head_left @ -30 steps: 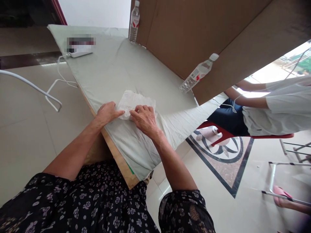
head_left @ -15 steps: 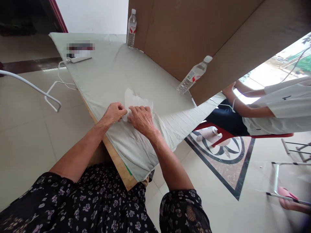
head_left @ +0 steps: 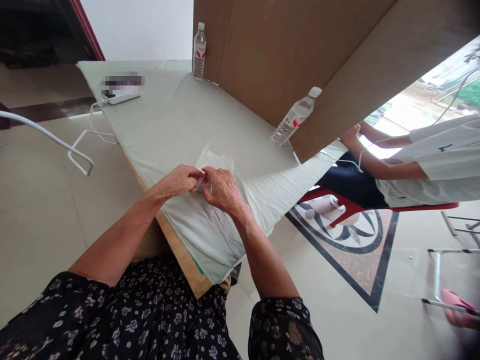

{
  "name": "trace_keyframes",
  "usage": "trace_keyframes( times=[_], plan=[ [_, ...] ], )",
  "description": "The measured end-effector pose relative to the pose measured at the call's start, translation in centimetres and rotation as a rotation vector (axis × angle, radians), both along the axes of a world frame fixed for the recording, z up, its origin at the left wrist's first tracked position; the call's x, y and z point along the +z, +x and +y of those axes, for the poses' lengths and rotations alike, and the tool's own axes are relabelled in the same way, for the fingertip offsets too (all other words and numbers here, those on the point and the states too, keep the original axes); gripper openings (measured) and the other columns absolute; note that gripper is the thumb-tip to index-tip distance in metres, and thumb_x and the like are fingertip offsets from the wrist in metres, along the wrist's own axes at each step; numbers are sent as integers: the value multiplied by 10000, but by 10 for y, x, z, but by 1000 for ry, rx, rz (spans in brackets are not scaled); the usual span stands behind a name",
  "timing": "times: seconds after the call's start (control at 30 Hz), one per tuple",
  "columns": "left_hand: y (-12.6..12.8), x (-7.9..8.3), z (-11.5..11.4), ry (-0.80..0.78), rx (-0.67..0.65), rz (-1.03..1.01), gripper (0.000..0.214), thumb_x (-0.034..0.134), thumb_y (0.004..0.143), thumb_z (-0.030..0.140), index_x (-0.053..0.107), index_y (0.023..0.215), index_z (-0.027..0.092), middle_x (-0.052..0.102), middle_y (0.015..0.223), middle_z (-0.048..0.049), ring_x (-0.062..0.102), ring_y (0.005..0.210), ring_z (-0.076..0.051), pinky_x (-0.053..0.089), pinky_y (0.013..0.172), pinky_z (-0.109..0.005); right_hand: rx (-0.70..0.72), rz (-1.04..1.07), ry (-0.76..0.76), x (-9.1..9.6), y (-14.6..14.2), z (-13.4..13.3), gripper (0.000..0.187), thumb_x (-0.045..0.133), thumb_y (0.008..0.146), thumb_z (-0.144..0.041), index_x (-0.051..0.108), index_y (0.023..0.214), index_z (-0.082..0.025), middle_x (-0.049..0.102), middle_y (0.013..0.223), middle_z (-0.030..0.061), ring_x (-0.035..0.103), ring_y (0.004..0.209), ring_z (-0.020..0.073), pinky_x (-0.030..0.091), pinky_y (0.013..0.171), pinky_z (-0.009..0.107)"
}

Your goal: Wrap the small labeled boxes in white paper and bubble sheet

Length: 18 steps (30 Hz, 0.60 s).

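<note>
A small white cloth (head_left: 217, 161) lies on the pale green sheet that covers the table (head_left: 168, 120). My left hand (head_left: 180, 180) and my right hand (head_left: 221, 187) meet at the cloth's near edge. Both have their fingers curled and pinch that edge between them. The cloth's near part is bunched and hidden under my fingers; its far part lies flat beyond them.
A brown cardboard wall (head_left: 300, 65) stands along the table's right side, with one water bottle (head_left: 199, 50) upright at the far end and another bottle (head_left: 292, 118) leaning nearer. A white power strip (head_left: 120, 96) sits at the far left. Another person (head_left: 423, 165) sits on a red chair at right.
My hands went from lying flat on the spread cloth to pinching its near edge. The cloth has been folded smaller and drawn in under my fingers.
</note>
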<state>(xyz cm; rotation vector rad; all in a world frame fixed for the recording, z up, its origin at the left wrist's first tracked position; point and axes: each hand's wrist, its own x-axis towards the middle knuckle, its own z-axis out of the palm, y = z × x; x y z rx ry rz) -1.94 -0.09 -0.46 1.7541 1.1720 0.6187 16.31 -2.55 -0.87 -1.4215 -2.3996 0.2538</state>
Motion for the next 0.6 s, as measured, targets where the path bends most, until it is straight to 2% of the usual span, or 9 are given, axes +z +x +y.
trace_keyframes(
  times=[0.07, 0.17, 0.3, 0.33, 0.4, 0.47, 0.5, 0.6],
  plan=[
    [1, -4, -1, 80, -24, 72, 353, 473, 694, 246, 770, 870, 175, 704, 770, -17, 625, 663, -168, 534, 673, -293, -8, 3, 0, -2, -1, -1, 468, 590, 841, -142, 598, 1308, -121, 765, 1165, 150, 667, 1108, 307, 455, 1006, 439],
    [7, -11, -5, 303, 44, 268, 312, 490, 811, 276, 777, 871, 168, 694, 830, -57, 644, 784, -204, 549, 765, -329, -1, 56, 3, -6, 0, -2, 455, 584, 824, -125, 611, 1279, -141, 755, 1192, 153, 673, 1114, 304, 475, 1008, 443],
    [14, -17, -10, 484, 107, 380, 288, 525, 900, 263, 794, 959, 181, 696, 1201, -135, 661, 1120, -276, 549, 983, -400, 34, 226, 99, -8, 18, -8, 438, 601, 817, -144, 630, 1251, -190, 721, 1318, 139, 645, 1254, 290, 448, 1112, 464],
    [14, -18, -10, 496, 93, 385, 275, 531, 907, 247, 790, 969, 180, 692, 1238, -136, 652, 1166, -283, 542, 1014, -406, -12, 285, 152, -7, 26, -11, 397, 604, 829, -166, 643, 1222, -202, 710, 1342, 135, 626, 1295, 290, 432, 1139, 475],
    [13, -20, -9, 511, 56, 389, 255, 536, 915, 223, 778, 981, 178, 710, 1209, -129, 648, 1174, -284, 539, 1027, -409, -205, 406, 218, -7, 44, -20, 291, 598, 865, -239, 664, 1147, -217, 720, 1306, 129, 641, 1266, 291, 449, 1122, 495],
    [11, -22, -7, 534, 28, 385, 248, 530, 925, 218, 767, 988, 178, 725, 1159, -122, 654, 1127, -276, 545, 1001, -406, -433, 497, 132, -9, 62, -29, 278, 604, 885, -353, 664, 1116, -210, 748, 1197, 124, 705, 1069, 277, 522, 998, 480],
    [11, -23, -6, 548, 20, 382, 248, 524, 927, 215, 762, 986, 179, 726, 1149, -121, 655, 1108, -273, 546, 990, -406, -520, 521, 38, -11, 69, -33, 340, 620, 880, -423, 659, 1135, -200, 756, 1150, 121, 716, 966, 263, 544, 933, 463],
    [10, -25, -4, 570, 10, 384, 248, 518, 918, 210, 757, 975, 176, 724, 1127, -125, 656, 1075, -275, 543, 975, -414, -631, 536, -271, -21, 77, -41, 649, 688, 820, -596, 614, 1295, -159, 768, 1066, 115, 718, 843, 248, 550, 864, 434]
  ],
)
